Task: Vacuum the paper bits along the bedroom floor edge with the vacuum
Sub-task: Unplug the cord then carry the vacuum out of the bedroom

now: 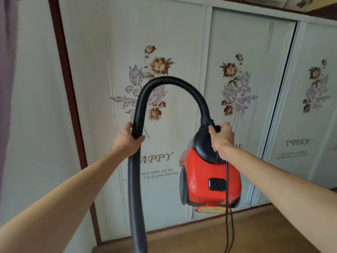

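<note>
In front of the flowered wardrobe doors (164,33), the red vacuum (209,179) hangs above the wooden floor (255,225), just below the right hand (221,137), which grips its black top. The left hand (126,139) is curled round the black hose (171,80) that arches between both hands. The bottom edge cuts off the hose's lower end and the dangling cord (228,225).

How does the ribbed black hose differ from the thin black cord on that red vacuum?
The thick ribbed black hose arches over; the thin smooth black cord hangs straight down. The left hand grips the hose; the cord dangles loose. Both are black and lead from the red vacuum body.
</note>
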Demonstrator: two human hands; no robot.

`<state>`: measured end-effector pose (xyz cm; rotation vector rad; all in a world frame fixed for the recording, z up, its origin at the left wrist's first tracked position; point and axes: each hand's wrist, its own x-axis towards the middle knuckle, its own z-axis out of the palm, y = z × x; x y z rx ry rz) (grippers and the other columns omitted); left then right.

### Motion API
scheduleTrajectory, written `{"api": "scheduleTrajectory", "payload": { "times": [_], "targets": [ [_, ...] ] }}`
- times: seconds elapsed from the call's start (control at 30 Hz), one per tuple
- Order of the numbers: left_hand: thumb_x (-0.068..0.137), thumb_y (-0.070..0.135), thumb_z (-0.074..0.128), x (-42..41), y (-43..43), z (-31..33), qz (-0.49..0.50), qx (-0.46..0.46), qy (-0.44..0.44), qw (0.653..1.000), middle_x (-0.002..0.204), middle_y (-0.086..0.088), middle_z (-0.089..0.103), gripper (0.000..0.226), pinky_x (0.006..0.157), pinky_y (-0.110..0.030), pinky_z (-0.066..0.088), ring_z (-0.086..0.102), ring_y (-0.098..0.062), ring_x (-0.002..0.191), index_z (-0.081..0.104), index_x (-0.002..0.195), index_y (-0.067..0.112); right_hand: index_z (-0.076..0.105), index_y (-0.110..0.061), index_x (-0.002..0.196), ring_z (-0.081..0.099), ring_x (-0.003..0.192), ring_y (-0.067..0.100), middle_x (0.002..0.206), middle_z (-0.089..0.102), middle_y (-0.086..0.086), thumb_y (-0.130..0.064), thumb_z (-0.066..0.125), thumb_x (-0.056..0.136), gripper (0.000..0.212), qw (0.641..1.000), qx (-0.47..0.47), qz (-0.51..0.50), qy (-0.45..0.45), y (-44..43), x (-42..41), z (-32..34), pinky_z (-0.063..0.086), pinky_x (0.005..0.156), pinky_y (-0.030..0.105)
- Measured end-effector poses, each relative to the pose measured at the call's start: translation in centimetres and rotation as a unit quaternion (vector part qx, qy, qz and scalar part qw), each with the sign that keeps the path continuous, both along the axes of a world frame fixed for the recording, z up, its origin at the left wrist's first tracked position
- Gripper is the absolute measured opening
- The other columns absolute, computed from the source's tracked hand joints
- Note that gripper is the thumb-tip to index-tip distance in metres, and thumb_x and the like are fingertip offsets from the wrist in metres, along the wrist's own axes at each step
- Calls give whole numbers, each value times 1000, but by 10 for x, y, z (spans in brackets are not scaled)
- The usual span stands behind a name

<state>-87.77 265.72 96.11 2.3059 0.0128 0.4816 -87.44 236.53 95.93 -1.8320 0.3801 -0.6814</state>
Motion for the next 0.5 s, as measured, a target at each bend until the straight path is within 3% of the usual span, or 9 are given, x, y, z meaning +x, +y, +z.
{"api": "scheduleTrajectory", "payload": {
  "times": [0.13, 0.23, 0.37, 0.5],
  "targets": [
    [93, 25, 67, 33, -20, -1, -23, -17, -1, 1000, 97, -7, 62, 39, 63, -35, 54, 63, -27, 78, 44, 123, 17, 45, -11, 107, 52, 52, 25, 102, 63, 20, -33, 57, 99, 26, 999, -27, -24, 8, -14, 23, 11, 38, 37, 24],
    [92, 28, 67, 60, -33, -3, -30, -31, 4, 999, 96, -6, 62, 36, 71, -40, 58, 63, -27, 80, 44, 118, 20, 47, -11, 109, 50, 48, 23, 99, 63, 18, -33, 57, 99, 26, 999, -30, -37, 11, -26, 40, 17, 37, 37, 24],
    [92, 30, 67, 101, -54, -8, -62, -36, 11, 997, 82, 2, 58, 43, 80, -48, 59, 65, -30, 85, 43, 126, 20, 46, -12, 114, 49, 48, 23, 104, 63, 19, -32, 57, 99, 27, 997, -30, -68, 11, -46, 63, 18, 36, 36, 23],
    [91, 33, 68, 155, -77, -9, -103, -56, 22, 993, 99, -8, 64, 46, 78, -49, 60, 67, -33, 87, 43, 128, 22, 45, -12, 112, 48, 47, 22, 107, 64, 21, -32, 58, 99, 27, 994, -23, -105, 6, -72, 91, 22, 36, 35, 24]
  ]
}}
